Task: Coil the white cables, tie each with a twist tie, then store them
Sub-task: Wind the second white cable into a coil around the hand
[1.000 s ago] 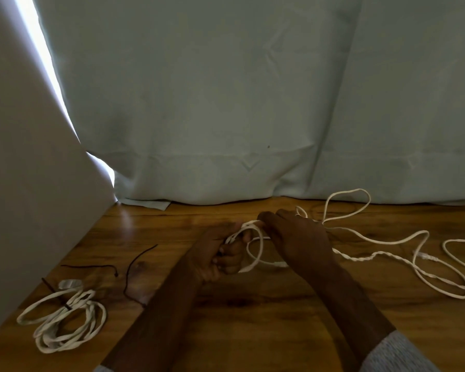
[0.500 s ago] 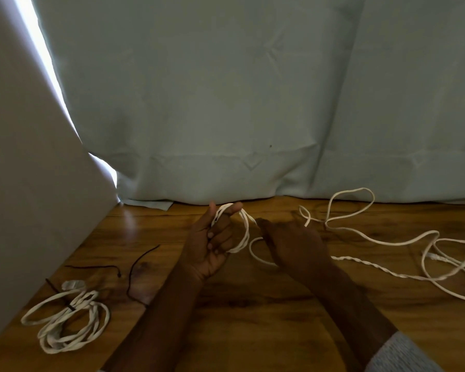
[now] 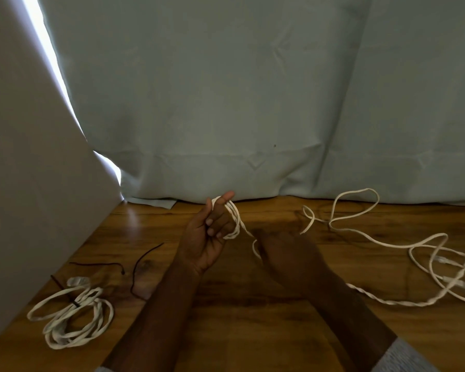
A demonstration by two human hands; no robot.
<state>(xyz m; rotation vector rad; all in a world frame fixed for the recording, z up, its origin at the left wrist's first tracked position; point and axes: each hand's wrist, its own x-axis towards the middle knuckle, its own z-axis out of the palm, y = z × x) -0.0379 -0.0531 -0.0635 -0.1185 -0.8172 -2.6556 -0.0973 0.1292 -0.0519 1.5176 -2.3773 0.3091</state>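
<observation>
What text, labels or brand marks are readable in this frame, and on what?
None.
Coiled white cable with its dark twist tie: no print visible.
White cable being coiled on the left hand: plain.
Connectors on the loose end: too blurred to read any marking.
Curtain and wooden tabletop: no lettering.

Table centre: left hand (image 3: 208,234) raised, loops of the loose white cable (image 3: 387,244) wound round its fingers; right hand (image 3: 285,257) just right of it, on the same cable.
Table right: remaining cable sprawls on the wooden table (image 3: 239,318).
Table front-left: tied white cable coil (image 3: 70,314).
Between coil and hands: 2 dark twist ties (image 3: 142,267).
Behind: pale fabric curtain (image 3: 253,103).
</observation>
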